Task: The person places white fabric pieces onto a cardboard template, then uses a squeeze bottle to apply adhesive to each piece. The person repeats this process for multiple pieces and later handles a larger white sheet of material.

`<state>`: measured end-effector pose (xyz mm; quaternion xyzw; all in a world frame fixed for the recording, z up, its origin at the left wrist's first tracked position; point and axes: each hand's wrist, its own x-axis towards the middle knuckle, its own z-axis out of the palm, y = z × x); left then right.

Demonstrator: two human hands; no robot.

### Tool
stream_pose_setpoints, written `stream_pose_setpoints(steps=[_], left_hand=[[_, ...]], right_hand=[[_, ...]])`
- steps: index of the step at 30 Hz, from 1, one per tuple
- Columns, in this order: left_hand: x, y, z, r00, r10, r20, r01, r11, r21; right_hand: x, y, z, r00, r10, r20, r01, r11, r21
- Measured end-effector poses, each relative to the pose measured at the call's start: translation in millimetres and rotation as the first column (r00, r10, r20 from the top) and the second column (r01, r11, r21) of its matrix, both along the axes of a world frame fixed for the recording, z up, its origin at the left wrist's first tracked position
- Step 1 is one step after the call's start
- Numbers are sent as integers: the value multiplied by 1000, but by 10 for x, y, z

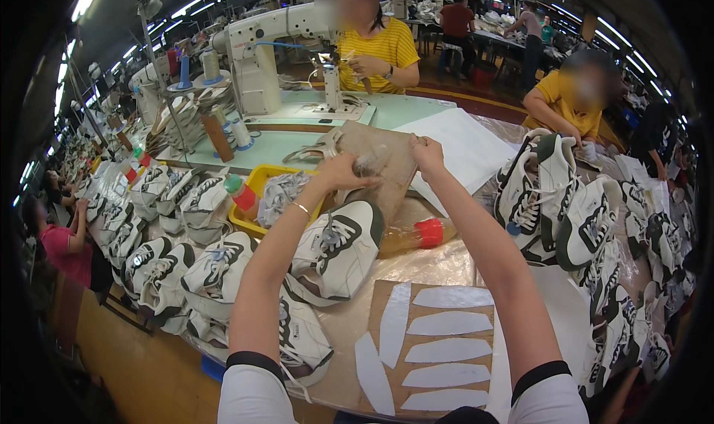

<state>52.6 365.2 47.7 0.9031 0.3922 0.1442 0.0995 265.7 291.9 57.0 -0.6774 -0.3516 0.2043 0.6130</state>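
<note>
My right hand (427, 156) pinches the upper right corner of a brown, stained flat board (398, 156), which is tilted up over the table. At the board's left side, my left hand (342, 172) is closed on its edge, fingers lying over its face. Beside those fingers a small translucent, crumpled-looking thing (372, 160) shows against the board; its kind is unclear. Just below my left forearm rests a white and dark green shoe upper (338, 249) with laces. Closer to me, several white curved strips (450, 323) are laid out on a second brown board (378, 296).
A bottle with a red cap (430, 233) lies behind the strips. Beside it are a yellow basket (256, 178) with grey cloth and a green-capped bottle (239, 193). Shoe uppers crowd both sides. A sewing machine (256, 59) and co-workers in yellow are across the table.
</note>
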Motion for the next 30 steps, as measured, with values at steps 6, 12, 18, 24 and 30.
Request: stream_pose_setpoints(steps=[6,12,18,24,30], left_hand=[[-115,-70,-150,986,-54,-161,55,998,2],[-252,7,-263,858,74,-509,43,976,215],[-407,86,-247,934,127,-335,-102,991,90],[-446,-117,-10,999,30,13,-29,995,-92],[-295,-930,198,986,-167,15,152,928,340]], right_hand=[[96,-39,-117,975,-216,51,217,976,-5],[83,-2,436,915,-312,258,190,893,407],[488,-166,1301,812,-441,383,106,756,646],[734,-1027,2103,788,-444,426,-63,630,774],[823,-2797,2283,506,-543,670,-81,744,664]])
